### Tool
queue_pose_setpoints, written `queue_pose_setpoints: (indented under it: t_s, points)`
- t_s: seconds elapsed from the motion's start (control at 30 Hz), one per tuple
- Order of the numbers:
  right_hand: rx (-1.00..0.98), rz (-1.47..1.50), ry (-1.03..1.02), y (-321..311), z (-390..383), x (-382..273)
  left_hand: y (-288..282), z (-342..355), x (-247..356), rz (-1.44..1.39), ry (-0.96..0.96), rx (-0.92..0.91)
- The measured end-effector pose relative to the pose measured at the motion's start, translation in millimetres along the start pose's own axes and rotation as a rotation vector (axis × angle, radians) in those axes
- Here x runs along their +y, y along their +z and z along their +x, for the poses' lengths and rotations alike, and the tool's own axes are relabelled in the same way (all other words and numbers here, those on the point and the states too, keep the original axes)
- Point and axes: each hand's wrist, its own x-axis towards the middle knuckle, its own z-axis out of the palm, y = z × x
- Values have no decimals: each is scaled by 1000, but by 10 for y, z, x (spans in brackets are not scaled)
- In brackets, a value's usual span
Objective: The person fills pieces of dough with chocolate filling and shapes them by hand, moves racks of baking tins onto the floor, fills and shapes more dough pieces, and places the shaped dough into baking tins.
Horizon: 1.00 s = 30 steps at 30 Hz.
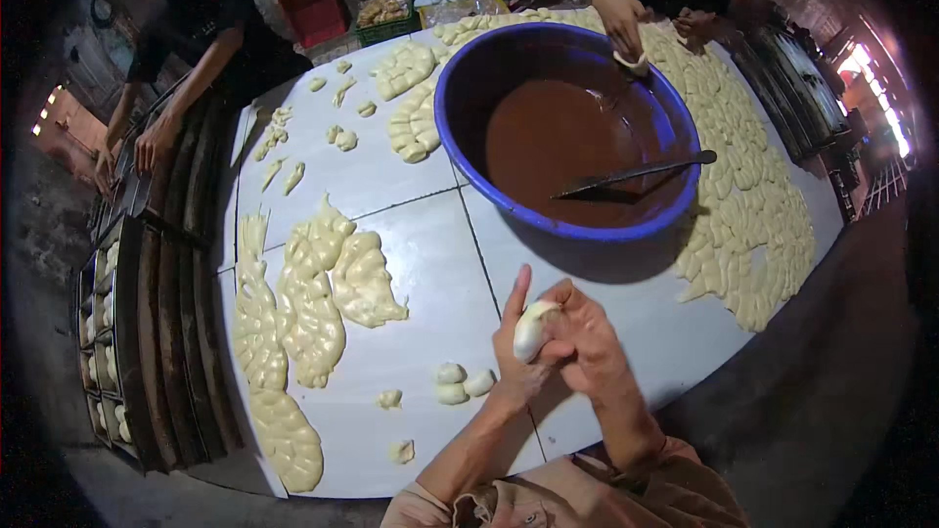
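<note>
Both the left hand [516, 347] and right hand [585, 337] pinch a pale dough piece [533, 328], likely soft, light and sticky, best cupped gently around its middle.

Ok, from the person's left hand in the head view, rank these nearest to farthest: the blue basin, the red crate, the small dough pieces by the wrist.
Measured from the left hand, which holds a dough piece together with the right hand:
1. Small dough pieces, just left of the wrist.
2. Blue basin of brown filling, ahead at table centre.
3. Red crate, beyond the table's far left edge.
</note>
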Motion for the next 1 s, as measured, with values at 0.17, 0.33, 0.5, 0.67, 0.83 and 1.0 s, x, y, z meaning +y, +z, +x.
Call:
queue_pose_setpoints:
  t_s: [0.17, 0.33, 0.5, 0.67, 0.83, 1.0]
  points:
    - [46, -489, -169, -14, 691, -689, -75, 13, 232, 28, -431, -6]
    - [-121, -943, 62, -438, 1595, -1038, -400, 51, 425, 228, -493, 112]
    - [-418, -1921, 182, -835, 1937, -771, -485, 59, 510, 326, -562, 34]
    - [-378, -1700, 333, -633, 1768, -999, -485, 28, 511, 334, -608, -37]
    - [-111, -784, 13, -372, 1476, -975, -373, 203, 493, 272, -595, -13]
    - [-81, -450, -13, -12, 1094, -806, 8, 543, 544, 54, -552, 3]
